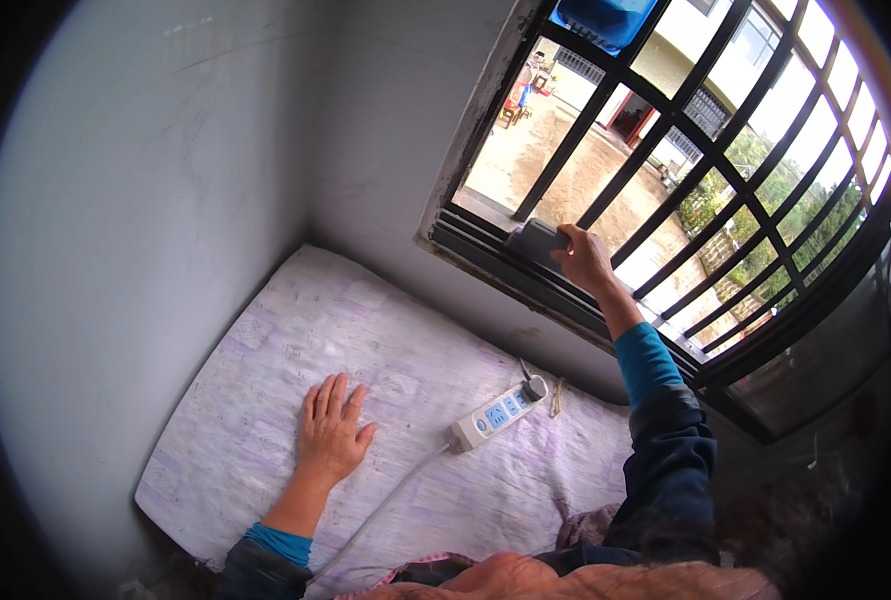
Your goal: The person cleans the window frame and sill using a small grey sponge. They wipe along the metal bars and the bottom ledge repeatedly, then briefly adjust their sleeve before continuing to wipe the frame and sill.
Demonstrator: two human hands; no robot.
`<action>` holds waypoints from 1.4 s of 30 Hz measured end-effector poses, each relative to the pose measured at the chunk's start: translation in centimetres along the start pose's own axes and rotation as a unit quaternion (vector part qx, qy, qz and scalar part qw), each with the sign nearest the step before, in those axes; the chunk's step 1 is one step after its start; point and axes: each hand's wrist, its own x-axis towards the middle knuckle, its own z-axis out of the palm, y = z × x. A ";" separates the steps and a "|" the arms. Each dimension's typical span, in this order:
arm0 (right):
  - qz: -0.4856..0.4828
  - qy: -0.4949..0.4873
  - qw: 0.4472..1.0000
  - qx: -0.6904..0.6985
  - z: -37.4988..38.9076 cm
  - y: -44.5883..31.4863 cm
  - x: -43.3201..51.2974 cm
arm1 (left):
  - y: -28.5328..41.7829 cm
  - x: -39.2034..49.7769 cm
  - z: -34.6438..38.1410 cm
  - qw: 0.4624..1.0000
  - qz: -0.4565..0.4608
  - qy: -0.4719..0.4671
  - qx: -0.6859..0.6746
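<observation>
My right hand [586,259] reaches out to the window's lower frame and grips the end of a dark grey, flat block-like object [539,241], which lies against the sill by the black window bars. What exactly the object is, I cannot tell. My left hand [333,431] rests palm down, fingers spread, on a table or similar surface with a pale, purple-patterned cover [408,322]; it holds nothing. To its right lies a white power strip [490,416] with blue sockets, a black plug [535,388] in its far end and a white cord [393,495] running back towards me.
Black window bars [629,180] span the opening at upper right, with a blue plastic basket [607,19] at the top. A dark sliding window frame [790,352] stands at right. Grey walls [385,150] meet at the far corner. A small tied string [557,397] lies beside the power strip.
</observation>
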 end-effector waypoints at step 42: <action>-0.011 0.117 0.990 -0.081 2.9 -4.7 7.5 | 0.2 -0.1 -0.2 1.000 -0.004 0.003 -0.002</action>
